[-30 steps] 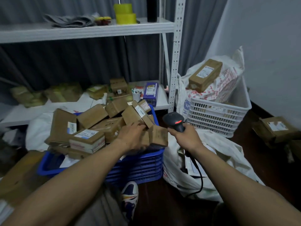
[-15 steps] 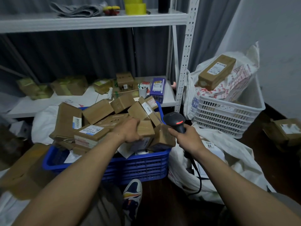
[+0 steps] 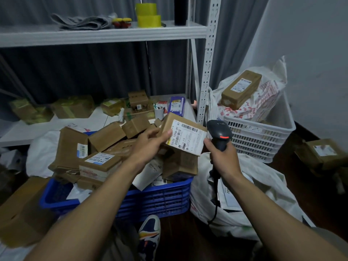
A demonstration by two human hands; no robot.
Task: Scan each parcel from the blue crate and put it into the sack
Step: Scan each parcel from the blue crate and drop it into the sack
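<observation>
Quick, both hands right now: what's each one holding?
Left hand: holds a labelled cardboard parcel, raised over the blue crate.
Right hand: grips the barcode scanner by its handle.

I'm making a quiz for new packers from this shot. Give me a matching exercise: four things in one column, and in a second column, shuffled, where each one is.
Things
1. scanner
2. raised parcel
3. yellow tape rolls
4. long box

Places
A. on the top shelf
B. held by the left hand
C. on the bag in the white basket
D. gripped by the right hand

Pairs: 1-D, 2-B, 3-A, 4-C
</observation>
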